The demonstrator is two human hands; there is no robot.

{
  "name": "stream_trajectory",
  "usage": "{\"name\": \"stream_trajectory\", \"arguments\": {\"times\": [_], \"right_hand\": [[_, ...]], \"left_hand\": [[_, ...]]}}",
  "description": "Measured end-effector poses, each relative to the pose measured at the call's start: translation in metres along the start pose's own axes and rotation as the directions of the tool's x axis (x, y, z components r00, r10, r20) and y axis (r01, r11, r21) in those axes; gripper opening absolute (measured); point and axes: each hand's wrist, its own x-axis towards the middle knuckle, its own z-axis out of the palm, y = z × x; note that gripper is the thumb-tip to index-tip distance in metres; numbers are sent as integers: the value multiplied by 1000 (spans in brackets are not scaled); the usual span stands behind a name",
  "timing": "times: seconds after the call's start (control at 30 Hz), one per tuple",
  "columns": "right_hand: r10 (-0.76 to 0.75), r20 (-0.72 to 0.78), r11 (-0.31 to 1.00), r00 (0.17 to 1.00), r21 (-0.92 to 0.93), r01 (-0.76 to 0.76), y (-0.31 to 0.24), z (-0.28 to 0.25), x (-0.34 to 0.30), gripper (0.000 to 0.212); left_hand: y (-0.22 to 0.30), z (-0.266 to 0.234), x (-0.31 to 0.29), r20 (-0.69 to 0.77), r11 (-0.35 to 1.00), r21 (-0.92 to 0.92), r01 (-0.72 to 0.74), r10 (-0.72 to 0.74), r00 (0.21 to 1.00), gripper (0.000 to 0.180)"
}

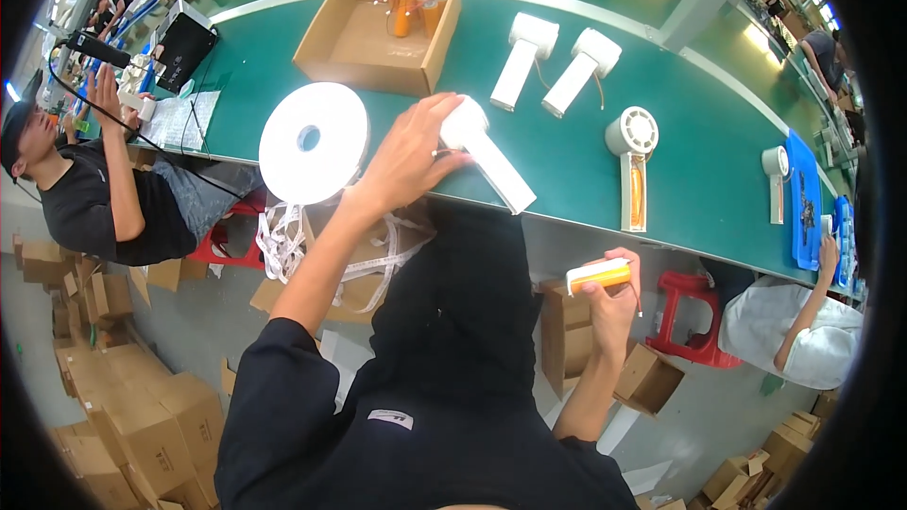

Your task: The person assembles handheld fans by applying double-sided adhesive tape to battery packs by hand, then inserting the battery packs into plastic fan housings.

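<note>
Right hand: fingers and thumb (614, 300) pinched closed around an orange cell, held up in front of the bench edge.
Orange cell: a smooth cylinder (615, 277) with a flat white strip (588, 270) along its upper side; a thin wire hangs by the hand.
Left hand: partly curled (408, 156), gripping a white fan between fingers and thumb at its round head.
White fan: smooth, plastic-looking, with a long straight-sided handle (501, 173) slanting toward the bench edge; a thin wire shows under the hand.
Bench: flat green surface (562, 165), pale strip along its far side.
White roll: broad, flat disc (338, 118) with a small round core hole, just left of the left hand.
Open fan: slotted round head (635, 131), orange filling inside its open handle, right of the white fan.
Fan pair: two white bodies (518, 73) (574, 78) lying side by side, tilted.
Carton: open brown cardboard (364, 73), holding orange cells (403, 17) and fine reddish wires.
</note>
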Motion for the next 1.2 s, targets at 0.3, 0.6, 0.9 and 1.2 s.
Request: {"name": "stream_trajectory", "arguments": {"times": [0.3, 0.6, 0.9, 1.2], "right_hand": [[-180, 36, 562, 983, -817, 133, 23, -1, -16, 68], [-99, 42, 554, 994, -828, 90, 5, -8, -14, 62], [-349, 2, 914, 937, -222, 341, -31, 45, 17, 53], [-400, 197, 841, 895, -308, 444, -54, 96, 81, 58]], "left_hand": [[26, -17, 10, -146, 988, -85, 132, -144, 979, 47], [38, 3, 19, -152, 935, 328, 133, -86, 985, 47], [33, 27, 16, -292, 803, -576, 153, -378, 879, 55], [30, 48, 34, -320, 634, -763, 129, -543, 777, 47]]}}
